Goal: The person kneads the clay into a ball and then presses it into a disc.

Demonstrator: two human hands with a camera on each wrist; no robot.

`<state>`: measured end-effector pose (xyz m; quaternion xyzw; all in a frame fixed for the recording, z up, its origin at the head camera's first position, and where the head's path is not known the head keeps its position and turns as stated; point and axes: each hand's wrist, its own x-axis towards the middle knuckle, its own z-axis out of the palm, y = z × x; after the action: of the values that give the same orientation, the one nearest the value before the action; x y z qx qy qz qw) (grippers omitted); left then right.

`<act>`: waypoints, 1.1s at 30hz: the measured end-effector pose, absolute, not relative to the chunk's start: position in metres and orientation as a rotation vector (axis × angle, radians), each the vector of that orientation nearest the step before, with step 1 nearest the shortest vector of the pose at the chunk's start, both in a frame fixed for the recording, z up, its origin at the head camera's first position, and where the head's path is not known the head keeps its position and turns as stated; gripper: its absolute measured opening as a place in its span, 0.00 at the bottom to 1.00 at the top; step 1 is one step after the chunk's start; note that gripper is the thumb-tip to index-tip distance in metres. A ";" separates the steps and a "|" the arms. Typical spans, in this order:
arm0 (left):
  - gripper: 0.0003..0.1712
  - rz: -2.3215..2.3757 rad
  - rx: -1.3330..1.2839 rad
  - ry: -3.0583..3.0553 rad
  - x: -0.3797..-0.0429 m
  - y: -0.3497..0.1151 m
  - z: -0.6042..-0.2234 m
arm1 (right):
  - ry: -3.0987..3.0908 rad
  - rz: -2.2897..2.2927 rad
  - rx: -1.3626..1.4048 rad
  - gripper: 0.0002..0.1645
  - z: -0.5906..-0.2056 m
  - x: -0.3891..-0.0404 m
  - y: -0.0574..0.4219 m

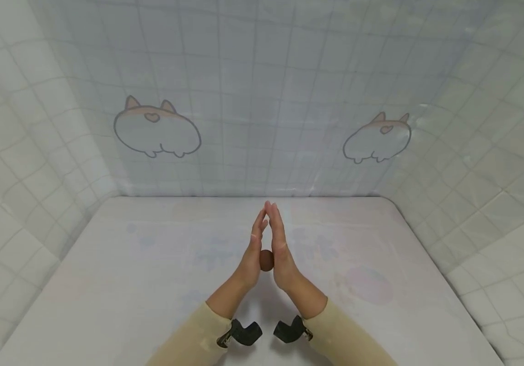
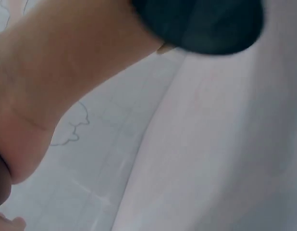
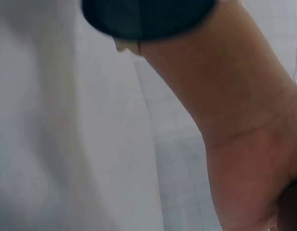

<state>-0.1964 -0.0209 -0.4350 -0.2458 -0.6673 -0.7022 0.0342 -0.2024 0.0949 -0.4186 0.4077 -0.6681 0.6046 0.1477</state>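
A small brown ball (image 1: pixel 266 260) is held between the two palms, low near the heels of the hands. My left hand (image 1: pixel 251 254) lies against its left side, and my right hand (image 1: pixel 282 254) against its right side. The fingers of both hands are straight, point away from me and meet at the tips, with a gap between the palms above the ball. In the left wrist view the dark ball (image 2: pixel 1 183) shows at the left edge by the heel of the palm. Part of the ball (image 3: pixel 290 207) also appears at the lower right of the right wrist view.
A pale table top (image 1: pixel 152 284) with faint coloured patterns lies beneath the hands. Behind it and at both sides stand white grid-patterned walls (image 1: pixel 252 101) with animal drawings. Black wrist camera mounts (image 1: pixel 246 333) sit on both cream sleeves (image 1: pixel 193 335).
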 end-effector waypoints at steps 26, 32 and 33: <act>0.49 -2.331 -0.883 -1.634 -0.189 -0.027 -0.414 | -2.288 1.751 1.045 0.57 -0.436 -0.208 0.098; 0.52 -2.222 -0.772 -1.780 -0.192 -0.027 -0.413 | -2.124 1.761 1.171 0.56 -0.439 -0.202 0.094; 0.52 -2.211 -0.752 -1.810 -0.193 -0.027 -0.413 | -2.090 1.758 1.197 0.56 -0.439 -0.201 0.093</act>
<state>-0.1929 -0.0269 -0.4134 -0.2533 -0.6098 -0.7451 0.0933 -0.2007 0.0931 -0.4392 0.4001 -0.6986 0.5878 0.0799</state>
